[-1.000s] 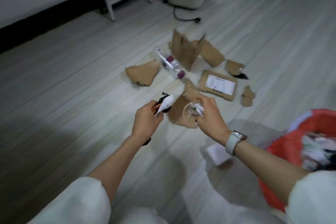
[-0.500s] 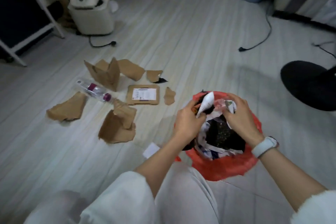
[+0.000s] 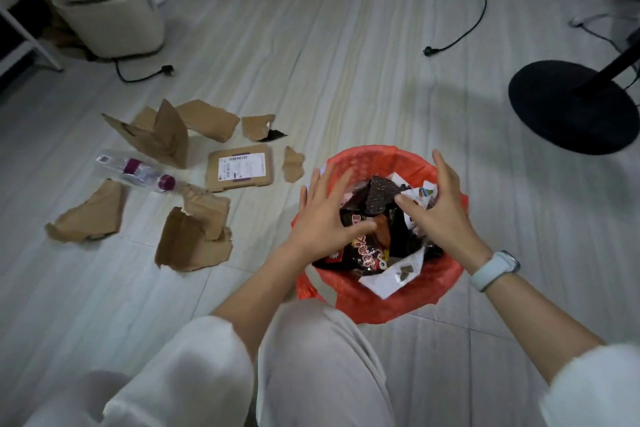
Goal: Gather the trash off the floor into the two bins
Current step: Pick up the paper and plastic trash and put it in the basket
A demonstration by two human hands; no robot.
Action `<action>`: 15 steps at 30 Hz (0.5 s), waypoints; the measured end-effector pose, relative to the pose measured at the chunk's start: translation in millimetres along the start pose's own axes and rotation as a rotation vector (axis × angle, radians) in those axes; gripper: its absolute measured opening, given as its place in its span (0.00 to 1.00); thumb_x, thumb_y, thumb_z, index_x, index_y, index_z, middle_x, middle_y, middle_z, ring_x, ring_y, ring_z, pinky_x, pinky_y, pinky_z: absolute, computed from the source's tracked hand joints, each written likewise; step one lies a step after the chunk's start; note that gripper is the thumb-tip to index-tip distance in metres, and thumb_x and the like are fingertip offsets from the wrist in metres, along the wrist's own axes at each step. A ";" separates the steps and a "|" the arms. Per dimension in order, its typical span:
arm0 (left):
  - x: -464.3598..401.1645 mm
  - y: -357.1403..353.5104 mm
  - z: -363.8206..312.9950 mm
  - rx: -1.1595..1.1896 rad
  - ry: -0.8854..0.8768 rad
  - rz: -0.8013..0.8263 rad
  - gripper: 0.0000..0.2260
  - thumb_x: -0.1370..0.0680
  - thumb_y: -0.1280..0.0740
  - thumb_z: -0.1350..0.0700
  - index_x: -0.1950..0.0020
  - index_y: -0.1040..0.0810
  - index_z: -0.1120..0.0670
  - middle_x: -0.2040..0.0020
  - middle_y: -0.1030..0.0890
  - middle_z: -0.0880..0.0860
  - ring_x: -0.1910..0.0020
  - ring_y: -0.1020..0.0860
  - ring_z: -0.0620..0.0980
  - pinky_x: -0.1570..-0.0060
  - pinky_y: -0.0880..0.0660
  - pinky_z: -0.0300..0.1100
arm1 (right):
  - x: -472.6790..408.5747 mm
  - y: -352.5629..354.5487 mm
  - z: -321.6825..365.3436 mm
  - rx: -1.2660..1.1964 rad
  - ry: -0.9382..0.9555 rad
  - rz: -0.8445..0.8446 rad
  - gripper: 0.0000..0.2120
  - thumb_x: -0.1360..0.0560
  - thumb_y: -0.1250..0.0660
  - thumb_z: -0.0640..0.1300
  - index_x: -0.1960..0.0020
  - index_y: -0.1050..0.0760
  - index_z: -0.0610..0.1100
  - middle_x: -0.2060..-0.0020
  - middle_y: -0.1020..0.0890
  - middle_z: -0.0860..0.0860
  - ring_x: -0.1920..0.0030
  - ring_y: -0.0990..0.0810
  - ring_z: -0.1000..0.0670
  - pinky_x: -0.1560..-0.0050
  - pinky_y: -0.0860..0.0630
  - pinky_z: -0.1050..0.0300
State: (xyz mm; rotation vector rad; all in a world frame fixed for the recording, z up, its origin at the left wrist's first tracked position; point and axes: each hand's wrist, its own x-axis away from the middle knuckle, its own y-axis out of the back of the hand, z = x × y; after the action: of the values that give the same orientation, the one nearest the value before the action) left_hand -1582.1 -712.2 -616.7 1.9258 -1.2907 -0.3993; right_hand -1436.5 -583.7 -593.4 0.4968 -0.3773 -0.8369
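At the far left of the pale plank floor lies a scatter of torn brown cardboard pieces, some flat and one folded piece standing up on edge. Among them a clear plastic bottle with a purple label and cap lies on its side, and just right of it sits a flat brown cardboard mailer with a white shipping label. Behind, in the upper left, stands a cream-coloured appliance with its black cord on the floor. Further right, the red plastic bin lined with a red bag stands well filled with black and red snack wrappers and white paper. The left hand is spread flat with straight fingers, pressing on the wrappers and gripping nothing. The right hand, a pale wristband at its wrist, is likewise spread, fingers resting on the trash, holding nothing. At the far right sits a round black stand base
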 end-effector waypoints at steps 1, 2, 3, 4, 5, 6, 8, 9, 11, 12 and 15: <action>1.8 3.7 1.7 0.124 0.014 -0.051 0.38 0.26 0.35 0.41 0.24 0.52 0.47 0.23 0.55 0.51 0.24 0.58 0.51 0.26 0.55 0.52 | 0.4 -2.7 2.8 0.018 0.033 0.002 0.42 0.29 0.30 0.49 0.25 0.54 0.51 0.25 0.48 0.51 0.25 0.48 0.52 0.27 0.45 0.52; 3.0 5.6 3.8 0.249 0.039 -0.094 0.34 0.24 0.36 0.43 0.24 0.50 0.48 0.23 0.53 0.50 0.24 0.55 0.49 0.27 0.52 0.46 | 0.3 -6.7 3.3 0.052 0.063 0.020 0.43 0.29 0.30 0.51 0.25 0.55 0.52 0.25 0.49 0.51 0.25 0.49 0.51 0.26 0.45 0.51; 4.1 8.1 4.1 0.348 0.067 -0.126 0.31 0.23 0.38 0.46 0.24 0.49 0.48 0.23 0.51 0.50 0.24 0.53 0.47 0.29 0.51 0.40 | 0.6 -10.7 3.1 0.108 0.088 0.057 0.45 0.30 0.30 0.54 0.25 0.56 0.52 0.25 0.50 0.52 0.25 0.49 0.51 0.26 0.46 0.50; 5.2 9.7 4.7 0.395 0.089 -0.150 0.28 0.21 0.40 0.47 0.24 0.47 0.49 0.23 0.49 0.49 0.24 0.51 0.45 0.31 0.50 0.37 | 1.4 -14.6 2.2 0.170 0.100 0.090 0.47 0.31 0.30 0.56 0.25 0.58 0.54 0.25 0.51 0.53 0.25 0.50 0.50 0.27 0.46 0.48; 5.8 11.4 5.7 0.389 0.097 -0.170 0.26 0.21 0.41 0.47 0.25 0.46 0.50 0.23 0.46 0.49 0.25 0.49 0.45 0.31 0.48 0.37 | 2.6 -16.9 0.7 0.223 0.097 0.116 0.49 0.33 0.30 0.59 0.25 0.60 0.55 0.25 0.52 0.53 0.25 0.50 0.50 0.27 0.46 0.47; 6.7 13.2 8.4 0.351 0.092 -0.185 0.24 0.20 0.42 0.47 0.25 0.43 0.51 0.24 0.43 0.50 0.25 0.46 0.45 0.30 0.47 0.39 | 3.1 -18.1 -1.9 0.249 0.084 0.129 0.51 0.33 0.30 0.61 0.25 0.62 0.55 0.25 0.52 0.53 0.25 0.50 0.49 0.27 0.45 0.45; 10.7 15.7 15.3 0.238 0.048 -0.172 0.23 0.21 0.44 0.46 0.28 0.37 0.53 0.28 0.34 0.51 0.26 0.42 0.48 0.29 0.42 0.46 | 5.1 -16.3 -7.9 0.256 0.056 0.137 0.51 0.34 0.30 0.62 0.26 0.63 0.56 0.25 0.53 0.54 0.25 0.51 0.49 0.27 0.45 0.43; 14.0 16.2 18.8 0.166 0.002 -0.135 0.24 0.23 0.45 0.47 0.29 0.34 0.53 0.30 0.31 0.52 0.27 0.40 0.50 0.29 0.41 0.50 | 7.2 -14.8 -10.5 0.264 0.068 0.139 0.50 0.34 0.31 0.63 0.26 0.63 0.58 0.25 0.53 0.55 0.25 0.51 0.49 0.27 0.46 0.41; 21.2 13.0 25.8 -0.003 -0.096 -0.028 0.24 0.25 0.47 0.46 0.31 0.31 0.52 0.32 0.27 0.51 0.27 0.38 0.50 0.29 0.42 0.55 | 11.3 -13.1 -16.1 0.289 0.104 0.156 0.48 0.33 0.33 0.64 0.28 0.63 0.62 0.25 0.54 0.55 0.25 0.51 0.49 0.27 0.47 0.38; 23.6 9.7 28.7 -0.102 -0.129 0.031 0.25 0.25 0.48 0.44 0.31 0.31 0.50 0.31 0.28 0.49 0.26 0.40 0.50 0.28 0.45 0.57 | 12.7 -13.3 -17.7 0.300 0.121 0.160 0.46 0.33 0.34 0.65 0.29 0.64 0.64 0.25 0.54 0.55 0.25 0.51 0.49 0.27 0.47 0.37; 24.6 -4.3 36.0 -0.453 -0.170 0.158 0.24 0.22 0.50 0.39 0.27 0.38 0.45 0.25 0.39 0.48 0.24 0.51 0.51 0.29 0.58 0.60 | 15.1 -14.9 -20.1 0.433 0.267 0.091 0.38 0.30 0.43 0.67 0.27 0.60 0.61 0.25 0.51 0.50 0.25 0.51 0.48 0.28 0.46 0.36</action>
State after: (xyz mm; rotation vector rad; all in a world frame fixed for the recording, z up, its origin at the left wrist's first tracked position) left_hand -1591.1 -748.3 -639.7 1.4265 -1.3155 -0.7186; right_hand -1426.2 -598.5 -616.3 0.9756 -0.3309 -0.5895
